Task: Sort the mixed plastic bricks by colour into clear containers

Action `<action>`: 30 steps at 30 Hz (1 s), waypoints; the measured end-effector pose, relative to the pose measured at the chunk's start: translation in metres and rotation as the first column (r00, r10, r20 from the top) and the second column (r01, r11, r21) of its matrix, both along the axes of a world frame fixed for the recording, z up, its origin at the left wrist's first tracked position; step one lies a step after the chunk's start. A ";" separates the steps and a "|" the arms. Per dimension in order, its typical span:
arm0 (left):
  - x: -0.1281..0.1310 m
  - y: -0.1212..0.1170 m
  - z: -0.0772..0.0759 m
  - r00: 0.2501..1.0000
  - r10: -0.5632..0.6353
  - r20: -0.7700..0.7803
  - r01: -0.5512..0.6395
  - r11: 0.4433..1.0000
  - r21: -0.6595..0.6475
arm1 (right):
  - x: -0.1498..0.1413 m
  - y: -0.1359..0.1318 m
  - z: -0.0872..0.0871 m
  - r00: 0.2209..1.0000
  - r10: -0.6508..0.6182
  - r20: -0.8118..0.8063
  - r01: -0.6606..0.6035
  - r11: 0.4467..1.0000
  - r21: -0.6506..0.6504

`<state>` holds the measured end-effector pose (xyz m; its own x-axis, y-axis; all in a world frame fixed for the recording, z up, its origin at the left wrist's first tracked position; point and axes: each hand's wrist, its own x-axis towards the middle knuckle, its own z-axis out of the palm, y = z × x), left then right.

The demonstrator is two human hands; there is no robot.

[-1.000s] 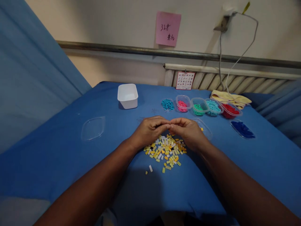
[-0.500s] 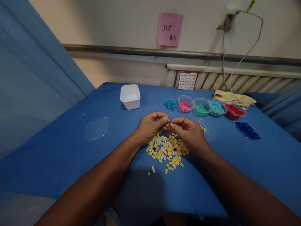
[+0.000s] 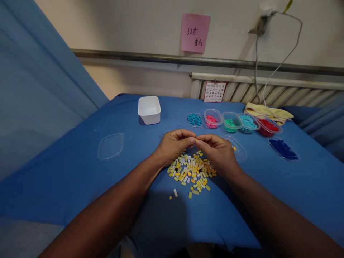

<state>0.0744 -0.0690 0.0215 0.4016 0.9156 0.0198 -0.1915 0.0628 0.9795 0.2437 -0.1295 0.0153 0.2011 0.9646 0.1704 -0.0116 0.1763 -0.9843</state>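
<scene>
My left hand [image 3: 175, 145] and my right hand [image 3: 217, 150] meet fingertip to fingertip above the far side of a pile of small building bricks [image 3: 189, 170]. Between the pinched fingers shows a tiny orange-yellow brick [image 3: 196, 140], mostly covered by the thumbs; both hands are closed on it. Yellow, orange, white and a few black bricks make up the pile. Behind my right hand lies a clear plastic lid [image 3: 240, 152] with an orange brick [image 3: 234, 148] on it; the hand hides part of it.
A white tub [image 3: 149, 111] stands at the back left, above a clear lid [image 3: 110, 147]. Clear containers of pink [image 3: 211, 122], green [image 3: 230, 125], light blue and red [image 3: 268, 125] bricks line the back. Dark blue bricks [image 3: 283, 149] lie right; a yellow cloth [image 3: 268, 111] sits behind.
My fingertips have come closer together around the orange-yellow brick. My left hand has shifted slightly right. The rest of the table looks the same.
</scene>
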 end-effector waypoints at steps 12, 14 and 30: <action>0.004 -0.001 0.001 0.999 0.017 0.042 -0.017 1.000 -0.004 | 0.000 0.000 0.000 0.997 -0.018 0.075 0.011 0.996 0.087; 0.005 0.000 0.002 0.997 0.047 0.057 -0.046 0.999 -0.024 | 0.001 0.000 0.002 0.989 -0.031 0.141 0.012 0.990 0.138; -0.051 0.032 0.013 0.816 0.209 -0.538 0.100 0.867 0.488 | 0.031 0.008 -0.002 0.979 -0.037 0.198 0.017 0.995 0.102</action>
